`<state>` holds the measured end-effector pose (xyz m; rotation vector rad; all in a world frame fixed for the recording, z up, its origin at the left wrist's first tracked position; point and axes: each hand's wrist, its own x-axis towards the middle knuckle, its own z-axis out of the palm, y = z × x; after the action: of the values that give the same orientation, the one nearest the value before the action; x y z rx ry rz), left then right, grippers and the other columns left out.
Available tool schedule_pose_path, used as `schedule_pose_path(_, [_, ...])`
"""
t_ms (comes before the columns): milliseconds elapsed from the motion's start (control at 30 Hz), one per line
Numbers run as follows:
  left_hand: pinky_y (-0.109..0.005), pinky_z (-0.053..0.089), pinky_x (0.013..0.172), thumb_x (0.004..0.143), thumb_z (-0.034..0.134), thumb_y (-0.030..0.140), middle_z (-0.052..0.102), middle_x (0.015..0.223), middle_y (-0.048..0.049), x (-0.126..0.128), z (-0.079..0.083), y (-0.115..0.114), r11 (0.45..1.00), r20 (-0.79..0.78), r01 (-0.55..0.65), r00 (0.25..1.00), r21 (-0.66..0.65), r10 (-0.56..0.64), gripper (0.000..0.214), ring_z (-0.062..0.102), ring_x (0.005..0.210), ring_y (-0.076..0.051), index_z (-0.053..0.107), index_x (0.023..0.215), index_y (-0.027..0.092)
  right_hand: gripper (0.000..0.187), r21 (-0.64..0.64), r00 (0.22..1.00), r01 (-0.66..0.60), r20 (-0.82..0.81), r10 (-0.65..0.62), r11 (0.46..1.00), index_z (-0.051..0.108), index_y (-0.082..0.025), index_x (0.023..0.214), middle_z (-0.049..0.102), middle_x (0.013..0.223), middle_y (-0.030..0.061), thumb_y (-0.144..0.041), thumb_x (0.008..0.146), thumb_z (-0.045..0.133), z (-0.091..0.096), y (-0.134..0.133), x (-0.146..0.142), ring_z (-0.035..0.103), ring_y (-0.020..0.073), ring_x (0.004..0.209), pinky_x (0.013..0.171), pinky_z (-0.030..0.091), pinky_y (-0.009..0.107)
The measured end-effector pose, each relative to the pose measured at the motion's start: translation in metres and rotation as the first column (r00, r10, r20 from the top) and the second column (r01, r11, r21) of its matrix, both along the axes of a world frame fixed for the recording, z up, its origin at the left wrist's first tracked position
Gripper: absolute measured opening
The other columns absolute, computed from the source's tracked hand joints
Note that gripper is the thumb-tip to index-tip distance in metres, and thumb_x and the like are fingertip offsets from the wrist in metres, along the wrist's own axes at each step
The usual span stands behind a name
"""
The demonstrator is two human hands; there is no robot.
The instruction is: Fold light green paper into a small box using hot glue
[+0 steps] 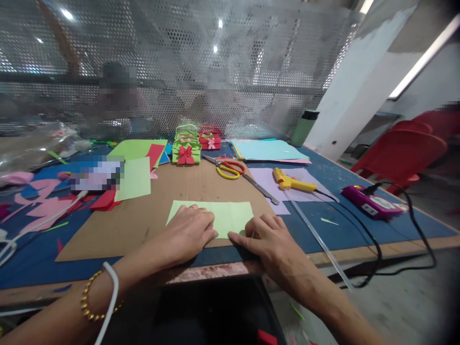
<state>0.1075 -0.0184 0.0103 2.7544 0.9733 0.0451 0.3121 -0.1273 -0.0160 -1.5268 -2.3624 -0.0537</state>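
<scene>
A sheet of light green paper lies on the brown cardboard, close to the table's front edge. My left hand is closed on the left part of the sheet, fingers curled and thumb at its near edge. At the right end, my right hand grips the same paper with bent fingers, its thumb also along the near edge. Both thumbs point towards each other with a small gap between them. The fingertips are partly hidden. Beyond the sheet lie scissors with red and yellow handles and a grey knife.
A yellow glue gun rests on lilac paper, its cord running to a purple power strip. Small green paper bags and a red one stand behind. Left are a phone and paper scraps; a green bottle stands far right.
</scene>
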Motion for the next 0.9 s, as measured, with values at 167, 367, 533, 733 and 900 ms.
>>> schedule_pose_path(167, [-0.035,0.033,0.072,0.096,0.049,0.030,0.059,0.078,-0.0028,0.000,0.001,-0.001,1.000,0.022,-0.021,1.000,-0.016,0.022,0.028,0.054,0.083,-0.023,0.045,0.069,0.020,0.038,-0.002,1.000,-0.016,0.000,0.016,1.000,0.058,-0.036,0.133,0.059,0.095,0.0019,-0.039,0.096,0.059,0.000,0.002,0.003,0.045,0.0190,0.086,0.080,0.030,0.037])
schedule_pose_path(367, [-0.037,0.032,0.079,0.097,0.053,0.032,0.059,0.085,-0.0027,-0.015,-0.005,0.001,0.999,0.059,-0.043,0.997,-0.015,0.044,0.026,0.052,0.087,-0.023,0.048,0.074,0.020,0.033,0.064,0.999,-0.030,-0.015,0.031,0.998,0.062,-0.035,0.129,0.062,0.094,0.0020,-0.028,0.097,0.057,-0.003,0.004,0.004,0.046,0.0197,0.086,0.080,0.030,0.036])
schedule_pose_path(533, [-0.036,0.031,0.080,0.099,0.047,0.029,0.057,0.084,-0.0009,-0.039,-0.013,0.011,0.995,0.151,-0.035,0.987,-0.089,0.049,0.025,0.049,0.086,-0.021,0.048,0.076,0.020,0.031,0.120,0.999,-0.046,0.018,0.044,0.992,0.065,-0.033,0.126,0.062,0.094,0.0036,-0.031,0.096,0.056,-0.007,0.005,0.006,0.049,0.0200,0.084,0.078,0.031,0.036])
schedule_pose_path(733, [-0.035,0.030,0.078,0.098,0.049,0.029,0.054,0.082,-0.0006,-0.046,-0.015,0.014,0.990,0.188,-0.044,0.980,-0.133,0.069,0.026,0.046,0.086,-0.021,0.048,0.074,0.020,0.034,0.129,0.998,-0.049,0.040,0.044,0.990,0.061,-0.032,0.131,0.062,0.096,0.0045,-0.031,0.098,0.054,-0.010,0.005,0.008,0.050,0.0200,0.085,0.078,0.031,0.036])
schedule_pose_path(900, [-0.036,0.029,0.079,0.098,0.051,0.033,0.055,0.081,0.0001,-0.045,-0.014,0.013,0.987,0.190,-0.071,0.977,-0.145,0.098,0.029,0.046,0.084,-0.021,0.048,0.072,0.019,0.032,0.151,0.997,-0.055,0.058,0.047,0.987,0.063,-0.032,0.129,0.061,0.094,0.0045,-0.033,0.098,0.053,-0.011,0.007,0.009,0.050,0.0199,0.083,0.077,0.030,0.036])
